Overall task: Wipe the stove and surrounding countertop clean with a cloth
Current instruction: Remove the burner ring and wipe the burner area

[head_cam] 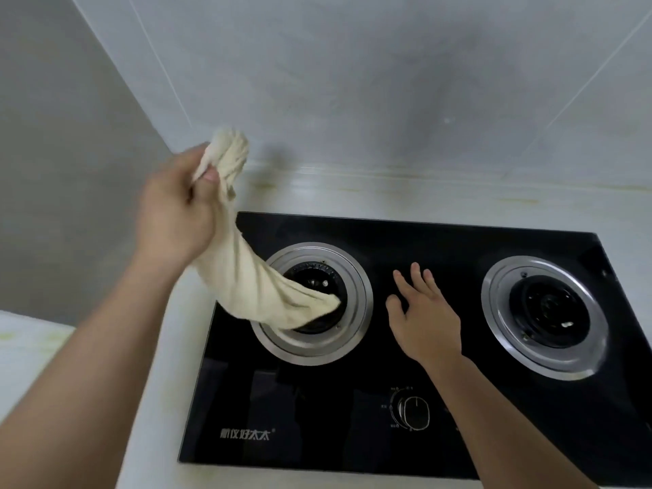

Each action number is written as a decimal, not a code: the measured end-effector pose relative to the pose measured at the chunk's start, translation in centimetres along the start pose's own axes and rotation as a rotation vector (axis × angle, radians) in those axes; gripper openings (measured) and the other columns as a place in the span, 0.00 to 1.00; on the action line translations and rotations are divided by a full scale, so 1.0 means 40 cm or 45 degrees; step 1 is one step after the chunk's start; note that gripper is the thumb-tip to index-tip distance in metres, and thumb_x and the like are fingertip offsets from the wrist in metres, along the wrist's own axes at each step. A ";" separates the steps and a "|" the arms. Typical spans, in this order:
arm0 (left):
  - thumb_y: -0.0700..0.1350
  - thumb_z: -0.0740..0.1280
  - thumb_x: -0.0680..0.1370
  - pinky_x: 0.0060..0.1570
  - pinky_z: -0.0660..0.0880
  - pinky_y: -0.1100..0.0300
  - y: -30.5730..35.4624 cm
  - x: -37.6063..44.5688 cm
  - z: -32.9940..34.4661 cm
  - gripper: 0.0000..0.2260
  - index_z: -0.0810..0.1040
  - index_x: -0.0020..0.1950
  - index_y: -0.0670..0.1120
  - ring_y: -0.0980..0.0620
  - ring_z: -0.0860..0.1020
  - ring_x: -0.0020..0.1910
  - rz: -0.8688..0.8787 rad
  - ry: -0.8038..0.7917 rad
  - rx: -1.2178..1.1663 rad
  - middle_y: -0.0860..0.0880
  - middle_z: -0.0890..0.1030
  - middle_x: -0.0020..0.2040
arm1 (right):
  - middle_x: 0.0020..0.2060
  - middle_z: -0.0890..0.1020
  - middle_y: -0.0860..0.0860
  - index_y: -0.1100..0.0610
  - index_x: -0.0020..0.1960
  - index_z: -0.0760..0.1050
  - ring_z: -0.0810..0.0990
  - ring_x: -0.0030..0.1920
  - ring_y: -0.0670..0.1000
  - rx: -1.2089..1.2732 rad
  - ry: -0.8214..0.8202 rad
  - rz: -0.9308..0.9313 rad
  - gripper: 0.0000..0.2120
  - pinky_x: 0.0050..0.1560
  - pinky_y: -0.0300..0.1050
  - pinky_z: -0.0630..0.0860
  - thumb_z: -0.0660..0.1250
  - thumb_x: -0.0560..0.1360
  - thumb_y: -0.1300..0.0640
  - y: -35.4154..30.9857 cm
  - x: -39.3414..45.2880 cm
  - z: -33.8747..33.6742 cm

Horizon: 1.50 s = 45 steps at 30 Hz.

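Black glass stove (405,241), stained white countertop (352,195), tiled wall (352,82)

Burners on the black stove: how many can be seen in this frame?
2. The left burner sits under the hanging end of the cloth, partly covered by it. The right burner lies fully exposed beyond the right hand. None looks hidden.
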State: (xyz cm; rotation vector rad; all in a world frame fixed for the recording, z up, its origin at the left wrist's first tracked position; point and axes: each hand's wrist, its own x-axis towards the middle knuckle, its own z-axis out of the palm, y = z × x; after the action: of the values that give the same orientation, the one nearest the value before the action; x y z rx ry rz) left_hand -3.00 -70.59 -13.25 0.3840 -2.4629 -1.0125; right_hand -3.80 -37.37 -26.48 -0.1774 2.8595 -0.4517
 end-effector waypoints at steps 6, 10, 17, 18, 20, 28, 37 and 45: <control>0.46 0.60 0.79 0.58 0.72 0.43 0.055 0.091 0.117 0.20 0.79 0.70 0.54 0.37 0.77 0.59 0.434 -0.273 0.435 0.44 0.81 0.59 | 0.83 0.52 0.45 0.42 0.82 0.59 0.48 0.83 0.48 -0.001 -0.006 0.017 0.27 0.73 0.55 0.71 0.52 0.83 0.42 0.001 -0.003 0.002; 0.44 0.65 0.80 0.66 0.63 0.45 0.027 0.015 0.324 0.21 0.75 0.70 0.62 0.45 0.71 0.68 0.428 -0.886 0.712 0.51 0.75 0.69 | 0.83 0.52 0.45 0.42 0.82 0.59 0.48 0.83 0.48 -0.014 0.010 0.006 0.27 0.71 0.56 0.73 0.51 0.83 0.42 0.006 -0.001 0.007; 0.57 0.65 0.81 0.68 0.56 0.42 0.032 -0.056 0.389 0.12 0.77 0.64 0.62 0.52 0.66 0.69 0.495 -1.201 0.618 0.60 0.70 0.69 | 0.84 0.52 0.47 0.44 0.82 0.57 0.48 0.83 0.50 -0.014 0.036 -0.011 0.28 0.79 0.54 0.63 0.52 0.84 0.42 0.009 -0.008 0.019; 0.57 0.66 0.81 0.66 0.58 0.43 0.046 -0.064 0.388 0.11 0.78 0.63 0.63 0.52 0.66 0.68 0.580 -1.237 0.629 0.60 0.70 0.68 | 0.84 0.52 0.48 0.44 0.82 0.58 0.48 0.83 0.50 -0.004 0.041 -0.008 0.28 0.80 0.54 0.61 0.52 0.84 0.42 0.009 -0.008 0.022; 0.57 0.67 0.79 0.63 0.60 0.45 0.072 -0.089 0.395 0.09 0.80 0.59 0.63 0.53 0.67 0.65 0.771 -1.323 0.661 0.61 0.71 0.65 | 0.84 0.53 0.49 0.45 0.82 0.58 0.48 0.83 0.51 0.017 0.057 -0.010 0.27 0.81 0.54 0.57 0.53 0.84 0.43 0.010 -0.007 0.023; 0.53 0.67 0.77 0.63 0.65 0.47 0.100 -0.141 0.388 0.07 0.82 0.53 0.58 0.51 0.70 0.59 1.415 -1.341 1.029 0.59 0.74 0.59 | 0.83 0.54 0.49 0.45 0.82 0.60 0.49 0.83 0.51 0.012 0.035 -0.015 0.26 0.80 0.54 0.59 0.51 0.84 0.45 0.015 -0.004 0.021; 0.46 0.72 0.75 0.70 0.64 0.45 0.048 -0.189 0.334 0.06 0.85 0.44 0.57 0.49 0.71 0.60 1.821 -1.311 1.008 0.57 0.76 0.55 | 0.83 0.55 0.50 0.46 0.81 0.61 0.49 0.83 0.51 0.048 0.097 0.002 0.26 0.82 0.52 0.54 0.51 0.84 0.45 0.013 -0.012 0.035; 0.45 0.66 0.76 0.67 0.63 0.47 0.073 -0.189 0.408 0.11 0.82 0.57 0.51 0.46 0.73 0.63 1.252 -0.976 1.134 0.49 0.74 0.61 | 0.83 0.53 0.49 0.46 0.82 0.60 0.47 0.83 0.51 0.080 0.083 0.006 0.26 0.82 0.52 0.51 0.51 0.84 0.45 0.009 -0.011 0.035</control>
State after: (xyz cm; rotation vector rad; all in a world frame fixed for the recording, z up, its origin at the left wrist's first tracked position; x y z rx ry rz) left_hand -4.92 -55.79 -23.69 -1.0770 -3.0013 0.4735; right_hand -3.04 -37.35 -27.78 -0.1475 2.9042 -0.5555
